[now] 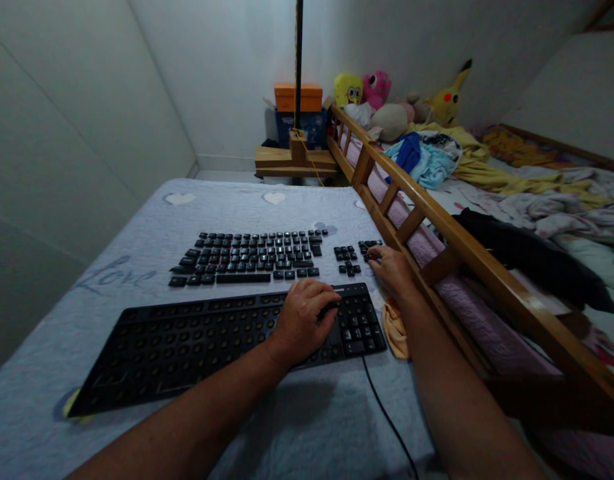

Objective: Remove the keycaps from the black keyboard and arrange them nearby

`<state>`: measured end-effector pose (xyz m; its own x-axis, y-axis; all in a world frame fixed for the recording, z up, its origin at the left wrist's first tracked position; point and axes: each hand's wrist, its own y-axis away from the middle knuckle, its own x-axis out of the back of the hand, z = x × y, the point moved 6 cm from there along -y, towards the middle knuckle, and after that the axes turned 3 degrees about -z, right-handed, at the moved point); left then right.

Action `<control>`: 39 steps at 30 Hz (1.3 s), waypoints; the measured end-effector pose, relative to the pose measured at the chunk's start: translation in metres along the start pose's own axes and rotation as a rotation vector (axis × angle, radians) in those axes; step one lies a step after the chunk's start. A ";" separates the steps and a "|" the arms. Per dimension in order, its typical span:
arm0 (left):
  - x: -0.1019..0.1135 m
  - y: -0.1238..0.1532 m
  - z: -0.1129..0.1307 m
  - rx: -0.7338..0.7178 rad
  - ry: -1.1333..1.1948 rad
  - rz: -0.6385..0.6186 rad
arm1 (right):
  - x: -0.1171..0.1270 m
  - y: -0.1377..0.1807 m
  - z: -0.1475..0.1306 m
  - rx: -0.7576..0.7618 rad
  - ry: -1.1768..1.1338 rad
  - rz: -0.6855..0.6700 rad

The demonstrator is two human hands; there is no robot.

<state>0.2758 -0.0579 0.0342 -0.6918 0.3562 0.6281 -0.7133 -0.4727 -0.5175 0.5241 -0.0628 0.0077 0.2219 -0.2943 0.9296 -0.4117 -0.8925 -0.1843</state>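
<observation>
A black keyboard lies on the bedsheet. Most of its keys are off and the round key posts show, while keycaps sit on the number pad at its right end. My left hand rests over the keyboard just left of that pad, thumb and fingers curled together; whatever is between them is hidden. Beyond the keyboard, loose black keycaps lie in rows in a keyboard layout. At the small group on the far right, my right hand has its fingertips closed on a keycap.
An orange-brown cloth lies beside the keyboard's right end. The keyboard cable runs toward me. A wooden bed rail borders the right side, with clothes and plush toys behind it. Boxes stand at the far wall.
</observation>
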 end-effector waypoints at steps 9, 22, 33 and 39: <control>-0.001 0.001 -0.001 -0.009 -0.004 -0.017 | -0.002 0.000 -0.002 0.013 -0.022 0.002; -0.002 0.000 0.001 -0.008 -0.007 -0.031 | -0.002 0.000 -0.002 0.012 -0.005 0.013; -0.003 0.000 0.000 0.002 -0.008 -0.051 | 0.000 0.001 -0.003 0.017 -0.006 0.015; -0.002 0.000 0.000 0.000 -0.005 -0.047 | 0.000 0.001 -0.005 0.038 -0.012 0.002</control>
<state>0.2770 -0.0591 0.0329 -0.6573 0.3737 0.6545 -0.7447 -0.4555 -0.4877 0.5194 -0.0620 0.0088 0.2320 -0.3002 0.9252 -0.3780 -0.9042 -0.1986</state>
